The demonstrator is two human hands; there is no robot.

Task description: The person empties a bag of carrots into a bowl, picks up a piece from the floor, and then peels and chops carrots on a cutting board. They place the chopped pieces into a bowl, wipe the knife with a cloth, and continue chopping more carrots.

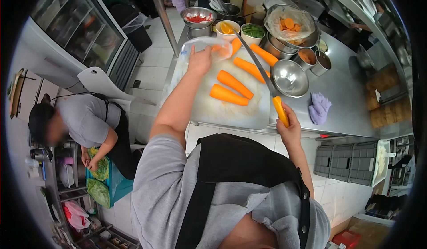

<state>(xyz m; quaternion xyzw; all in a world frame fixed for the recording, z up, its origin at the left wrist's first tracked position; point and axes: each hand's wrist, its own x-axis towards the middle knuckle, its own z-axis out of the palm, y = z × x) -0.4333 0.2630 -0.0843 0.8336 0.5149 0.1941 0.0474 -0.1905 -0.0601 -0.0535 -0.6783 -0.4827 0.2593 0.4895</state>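
Note:
My right hand (290, 126) is closed around the yellow handle of a long kitchen knife (262, 71). Its blade slants up and left across the white cutting board (195, 109). At the board's far left, my left hand (200, 61) grips the near edge of a clear plastic container (218, 47), in which orange pieces show. Several peeled carrots lie on the board, among them one carrot (229, 94) close to the front and another carrot (234, 83) just behind it. A steel bowl (290, 78) sits right of the blade.
Behind the board stand a bowl of red slices (198, 17), a tub of green pieces (253, 32) and a bagged bowl of carrot slices (290, 24). A purple cloth (319, 108) lies on the steel counter (344, 100). At left, a co-worker (86, 120) bends over leafy greens (98, 169).

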